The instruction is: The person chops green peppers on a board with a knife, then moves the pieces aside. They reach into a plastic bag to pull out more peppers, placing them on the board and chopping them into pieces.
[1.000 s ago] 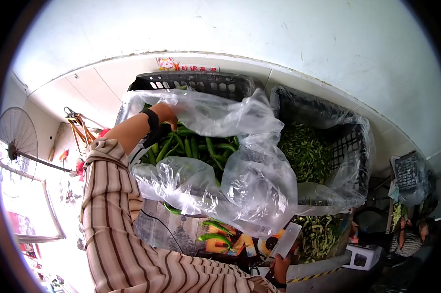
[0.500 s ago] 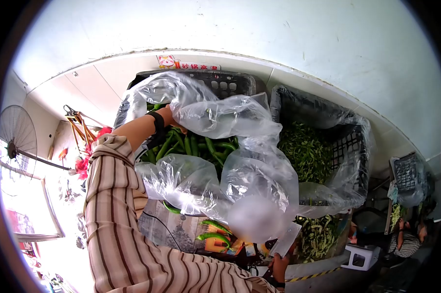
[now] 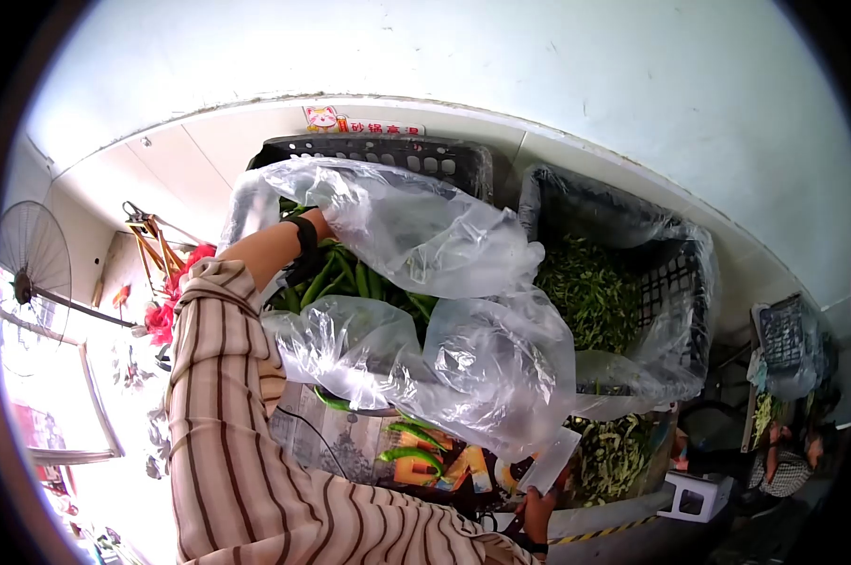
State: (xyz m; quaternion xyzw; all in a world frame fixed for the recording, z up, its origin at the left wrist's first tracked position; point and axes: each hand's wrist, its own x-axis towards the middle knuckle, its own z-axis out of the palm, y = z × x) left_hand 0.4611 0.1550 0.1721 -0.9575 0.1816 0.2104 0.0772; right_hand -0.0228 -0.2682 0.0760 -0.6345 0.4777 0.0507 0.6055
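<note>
My left hand [image 3: 320, 224] reaches into a crate of long green peppers [image 3: 336, 273]. Clear plastic liner [image 3: 416, 235] falls over its fingers, so I cannot see whether it grips anything. Low down, my right hand [image 3: 538, 513] is closed around the handle of a cleaver [image 3: 551, 461], its broad blade pointing up and right. To the blade's left, a few loose green peppers [image 3: 414, 459] lie on the patterned tabletop [image 3: 314, 435]. Shredded green vegetable [image 3: 614, 457] is heaped to the right of the blade.
A second plastic-lined black crate [image 3: 684, 311] holds chopped greens [image 3: 585, 292]. Behind both stands a tiled wall [image 3: 185, 151]. There is a fan [image 3: 32, 273] at the far left. Another person's arm [image 3: 774, 457] and a white box-like stand [image 3: 696, 495] are at lower right.
The plastic liner has dropped forward over the peppers and now hides my left fingers. A blurred pale patch on the plastic above the cleaver is gone. My right hand has barely moved.
</note>
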